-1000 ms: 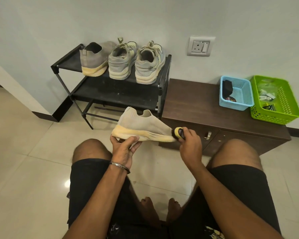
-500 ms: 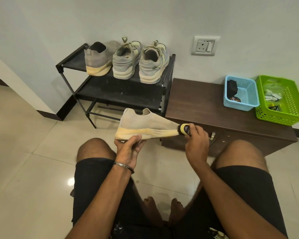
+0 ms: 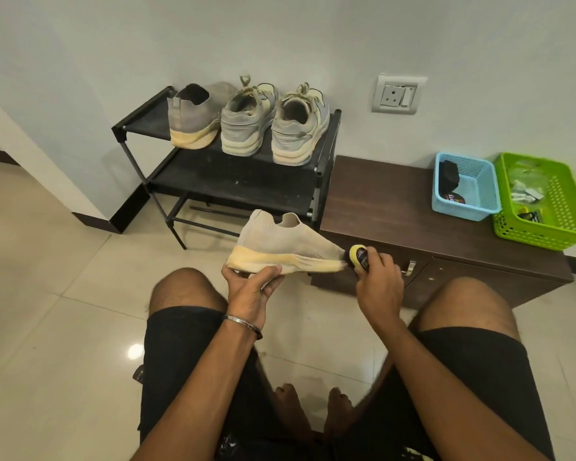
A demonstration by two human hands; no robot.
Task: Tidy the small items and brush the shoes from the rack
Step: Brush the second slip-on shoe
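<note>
Since earlier frame, our brush [image 3: 359, 256] stayed at toe, little shift. Our left hand [image 3: 248, 287] grips beige shoe [image 3: 286, 244] under sole, holding it level over floor; right hand [image 3: 378, 282] clamps brush, bristles touching toe. Other shoes wait on rack [image 3: 233, 181].

Four shoes are showing: one beige shoe [image 3: 286, 242] sitting in the left hand [image 3: 250, 287], three shoes [image 3: 246, 123] resting beyond it; two baskets [image 3: 512, 191] lying beyond the right hand [image 3: 378, 281], gripping one brush [image 3: 359, 256].
</note>
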